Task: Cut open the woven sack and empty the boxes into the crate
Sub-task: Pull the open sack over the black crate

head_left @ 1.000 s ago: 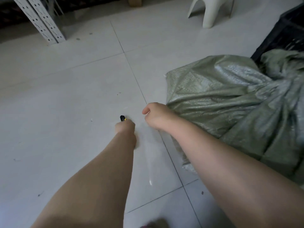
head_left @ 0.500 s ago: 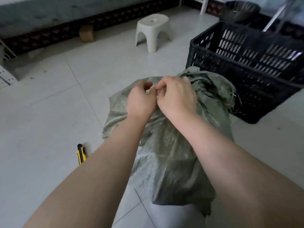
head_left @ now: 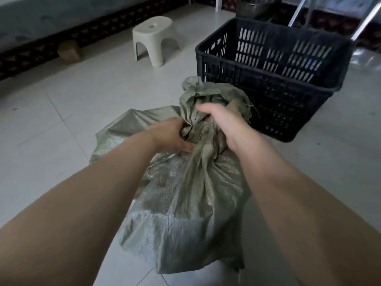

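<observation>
A grey-green woven sack (head_left: 185, 213) lies bulging on the tiled floor in front of me, its bunched neck pointing toward a black slatted plastic crate (head_left: 268, 79). My left hand (head_left: 173, 137) grips the gathered fabric on the left of the neck. My right hand (head_left: 222, 118) is closed around the neck just below the crumpled mouth. The boxes are hidden inside the sack. The yellow utility knife is out of view.
A white plastic stool (head_left: 154, 38) stands on the floor at the back left of the crate. A small cardboard box (head_left: 69, 51) rests against the dark skirting of the wall. Metal legs (head_left: 362, 23) rise behind the crate at the top right.
My left hand set the knife down on the floor a second ago; both hands then went to the sack's neck. They have shifted from pinching it together to gripping it on either side.
</observation>
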